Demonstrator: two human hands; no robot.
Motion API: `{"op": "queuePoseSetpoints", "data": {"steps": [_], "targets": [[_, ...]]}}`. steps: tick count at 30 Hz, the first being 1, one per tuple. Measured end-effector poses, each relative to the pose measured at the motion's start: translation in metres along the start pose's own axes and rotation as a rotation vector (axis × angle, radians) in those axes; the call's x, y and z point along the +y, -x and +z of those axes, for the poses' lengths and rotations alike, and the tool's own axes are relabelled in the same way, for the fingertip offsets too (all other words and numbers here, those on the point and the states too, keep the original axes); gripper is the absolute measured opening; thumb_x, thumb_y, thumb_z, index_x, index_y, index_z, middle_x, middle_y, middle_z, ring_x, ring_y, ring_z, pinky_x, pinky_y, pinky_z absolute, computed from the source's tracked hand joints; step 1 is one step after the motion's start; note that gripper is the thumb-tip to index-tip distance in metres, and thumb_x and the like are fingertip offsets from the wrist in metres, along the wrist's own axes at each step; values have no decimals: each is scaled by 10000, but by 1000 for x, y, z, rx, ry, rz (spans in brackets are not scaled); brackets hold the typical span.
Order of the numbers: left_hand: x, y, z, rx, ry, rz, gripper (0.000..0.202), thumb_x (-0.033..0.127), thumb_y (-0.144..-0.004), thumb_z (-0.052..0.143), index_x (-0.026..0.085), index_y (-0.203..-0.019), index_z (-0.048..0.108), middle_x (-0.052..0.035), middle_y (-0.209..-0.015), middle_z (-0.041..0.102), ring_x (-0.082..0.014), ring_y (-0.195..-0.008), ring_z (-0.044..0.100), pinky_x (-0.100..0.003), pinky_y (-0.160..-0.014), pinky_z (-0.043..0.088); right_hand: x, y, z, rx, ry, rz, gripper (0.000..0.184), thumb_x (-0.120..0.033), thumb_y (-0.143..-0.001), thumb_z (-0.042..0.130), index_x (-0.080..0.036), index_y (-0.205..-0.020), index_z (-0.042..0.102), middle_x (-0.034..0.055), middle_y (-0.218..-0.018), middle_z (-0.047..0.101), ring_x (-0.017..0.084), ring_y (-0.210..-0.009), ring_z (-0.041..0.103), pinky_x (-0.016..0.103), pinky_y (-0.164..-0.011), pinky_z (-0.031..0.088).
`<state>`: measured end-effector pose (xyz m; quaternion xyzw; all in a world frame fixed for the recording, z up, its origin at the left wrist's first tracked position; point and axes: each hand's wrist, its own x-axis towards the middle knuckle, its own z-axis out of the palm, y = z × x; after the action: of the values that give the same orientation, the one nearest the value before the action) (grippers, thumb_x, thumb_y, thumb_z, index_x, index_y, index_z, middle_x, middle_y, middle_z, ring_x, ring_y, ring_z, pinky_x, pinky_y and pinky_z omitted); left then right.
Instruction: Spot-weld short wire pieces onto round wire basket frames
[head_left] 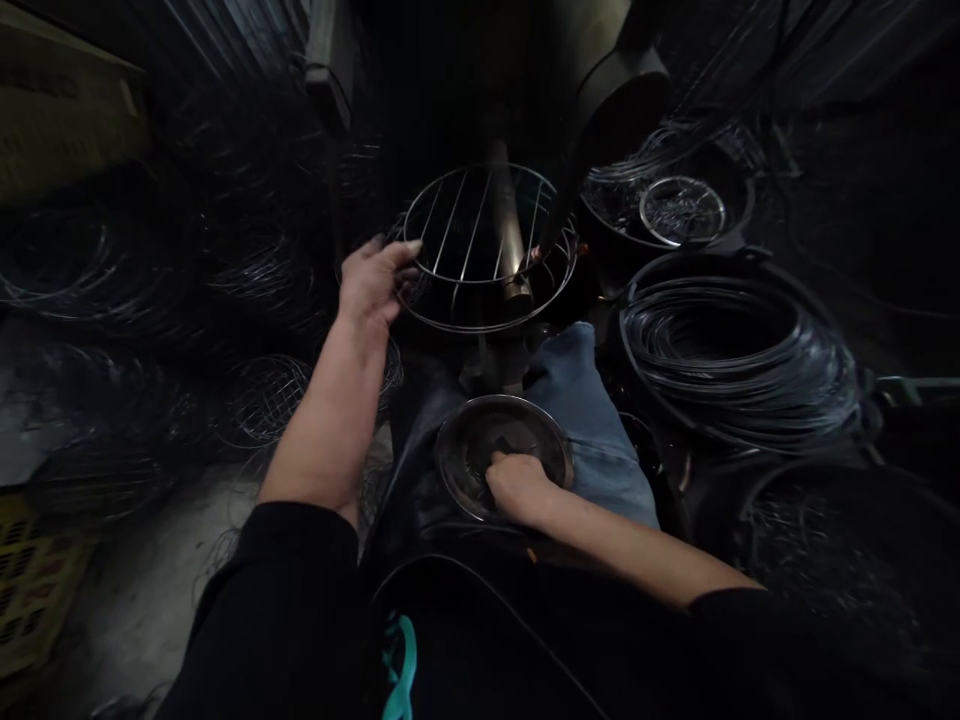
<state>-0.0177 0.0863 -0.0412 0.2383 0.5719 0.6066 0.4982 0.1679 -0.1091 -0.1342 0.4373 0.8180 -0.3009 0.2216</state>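
Observation:
My left hand (379, 278) grips the left side of a round wire rack (461, 280), its thumb over the upper rim. The rack has two rings and several straight bars, and it sits around a metal rod of the machine (510, 240). My right hand (519, 487) reaches down into a shallow metal bowl (454, 450) on my lap. Its fingers are closed together among small dark bits in the bowl. Whatever they pinch is too small and dark to make out.
To the right stands a black tub (637, 370) with a thick coil of wire (810, 370). Behind it another tub holds small wire pieces and a wire ring (682, 212). Stacked wire racks (262, 270) fill the left side, above a yellow crate (34, 580).

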Motion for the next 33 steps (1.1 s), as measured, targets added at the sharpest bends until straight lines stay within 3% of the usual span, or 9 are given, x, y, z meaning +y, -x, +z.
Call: {"op": "queuePoseSetpoints", "data": {"steps": [4, 7, 13, 17, 21, 23, 25, 29, 33], "targets": [[-5, 26, -12, 76, 74, -37, 448, 93, -563, 791, 212, -957, 615, -8, -681, 565, -115, -514, 523, -212, -416, 305, 13, 9, -8, 1, 6, 16, 272, -78, -790, 509, -135, -938, 729, 147, -994, 679, 279, -895, 692, 325, -717, 522], [-5, 19, -11, 36, 19, 15, 293, 182, -578, 788, 188, -804, 601, -10, -661, 544, -108, -503, 488, -215, -407, 300, 25, 18, -14, 64, -129, 22, 252, -80, -756, 556, -182, -919, 718, 107, -1054, 670, 230, -916, 681, 284, -738, 507], [0, -2, 0, 52, -82, 42, 308, 138, -559, 805, 185, -732, 555, 7, -588, 490, -105, -492, 447, -213, -418, 280, 51, 30, -17, 113, -1226, 70, 188, -222, -743, 569, -141, -908, 606, -26, -480, 586, 132, -413, 553, 206, -419, 413], [2, 2, 1, 53, -112, 20, 278, 99, -619, 756, 180, -730, 515, -1, -618, 501, -102, -492, 462, -227, -437, 317, 70, 39, -17, 363, -1497, 78, 321, -350, -620, 695, -147, -850, 599, -13, -503, 612, 144, -417, 566, 211, -387, 408], [2, 5, -3, 37, -96, 29, 238, 114, -645, 718, 175, -748, 513, -10, -668, 521, -113, -514, 503, -232, -449, 344, 92, 54, -15, 968, -988, 198, 239, -334, -747, 573, -170, -904, 647, 38, -659, 678, 188, -575, 638, 308, -563, 510], [1, 3, -5, 35, -83, 27, 270, 117, -613, 733, 186, -761, 518, -5, -641, 521, -121, -510, 506, -227, -433, 341, 100, 63, -16, 1053, -592, 264, 236, -243, -803, 478, -172, -931, 664, 86, -833, 710, 215, -771, 673, 340, -726, 516], [-1, -1, -6, 29, -69, 27, 307, 115, -577, 743, 198, -779, 528, 2, -598, 514, -128, -495, 504, -222, -413, 334, 103, 72, -19, 895, -284, 366, 273, -159, -813, 429, -158, -935, 674, 118, -913, 706, 240, -866, 668, 335, -753, 495], [-4, -7, -8, 10, -29, 42, 333, 103, -543, 739, 207, -795, 548, 9, -561, 509, -120, -457, 488, -220, -393, 338, 99, 79, -34, 519, 86, 574, 310, -91, -822, 396, -161, -954, 668, 119, -884, 686, 258, -766, 675, 298, -565, 426], [-3, -6, -8, 28, -33, 48, 315, 103, -539, 720, 204, -777, 540, 18, -557, 502, -108, -433, 468, -215, -386, 334, 105, 69, -45, 378, 105, 494, 287, -68, -805, 411, -161, -904, 663, 120, -844, 691, 260, -800, 681, 289, -584, 420]]}}
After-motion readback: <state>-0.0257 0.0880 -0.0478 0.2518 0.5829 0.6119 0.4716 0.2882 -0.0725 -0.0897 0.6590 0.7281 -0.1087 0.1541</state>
